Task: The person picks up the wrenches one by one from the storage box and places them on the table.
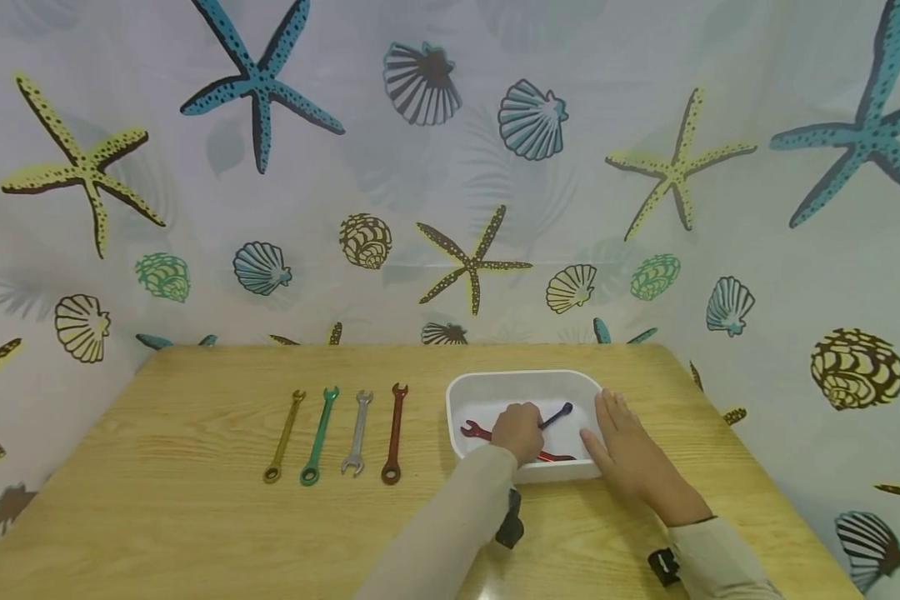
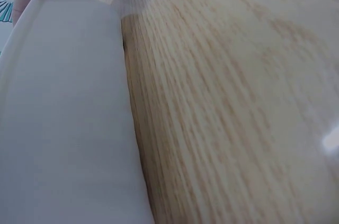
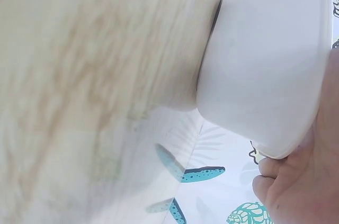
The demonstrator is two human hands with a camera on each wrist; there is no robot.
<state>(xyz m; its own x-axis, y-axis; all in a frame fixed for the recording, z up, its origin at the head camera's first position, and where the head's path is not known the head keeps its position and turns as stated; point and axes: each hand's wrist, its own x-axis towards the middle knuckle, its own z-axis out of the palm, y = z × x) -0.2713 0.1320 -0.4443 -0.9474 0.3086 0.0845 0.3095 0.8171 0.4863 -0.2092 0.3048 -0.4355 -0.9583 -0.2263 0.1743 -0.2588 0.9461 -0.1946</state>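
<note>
My left hand (image 1: 519, 432) reaches into a white tray (image 1: 525, 473), its fingers curled around one end of a purple wrench (image 1: 559, 414). The wrench's other end points toward the tray's back right. Under and beside that hand, a red wrench (image 1: 474, 429) lies in the tray, its middle hidden. Another red piece (image 1: 557, 457) shows near the tray's front wall. My right hand (image 1: 633, 450) rests against the tray's right end, fingers extended along the rim and thumb over the inside. In the right wrist view its fingers (image 3: 270, 173) lie by the tray's outer corner.
Left of the tray, a yellow wrench (image 1: 283, 437), a green wrench (image 1: 319, 435), a silver wrench (image 1: 358, 433) and a dark red wrench (image 1: 395, 433) lie in a row on the wooden table (image 1: 195, 533). A curtain (image 1: 315, 200) with a sea pattern hangs behind.
</note>
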